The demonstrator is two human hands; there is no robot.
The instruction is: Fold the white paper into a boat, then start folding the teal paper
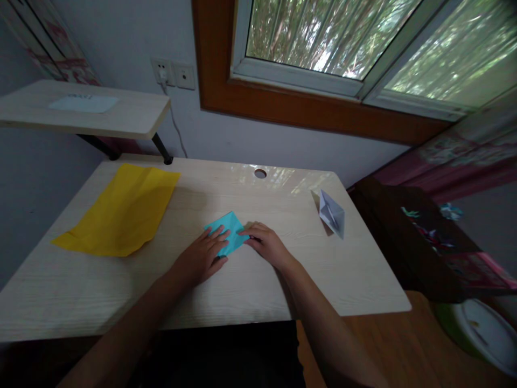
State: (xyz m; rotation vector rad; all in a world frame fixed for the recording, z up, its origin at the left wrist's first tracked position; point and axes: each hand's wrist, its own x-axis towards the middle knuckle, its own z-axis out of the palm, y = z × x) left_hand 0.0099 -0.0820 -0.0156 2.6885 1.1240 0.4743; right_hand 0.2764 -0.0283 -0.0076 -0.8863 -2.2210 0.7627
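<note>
A folded sheet of turquoise paper [231, 223] lies on the pale wooden desk [258, 285], in front of me. My left hand [204, 253] rests flat over its left part, fingers spread and pressing down on it. At the paper's right corner, my right hand [262, 242] pinches the edge between thumb and fingers. Creases run across the turquoise sheet from its top corner. Part of the paper is hidden beneath my left fingers.
A large yellow sheet [125, 210] lies at the left of the desk. A folded white paper piece [332, 213] stands toward the right edge. A raised shelf [133, 116] with a paper sheet [84, 103] overhangs the back left. A round cable hole [260, 173] is at the back.
</note>
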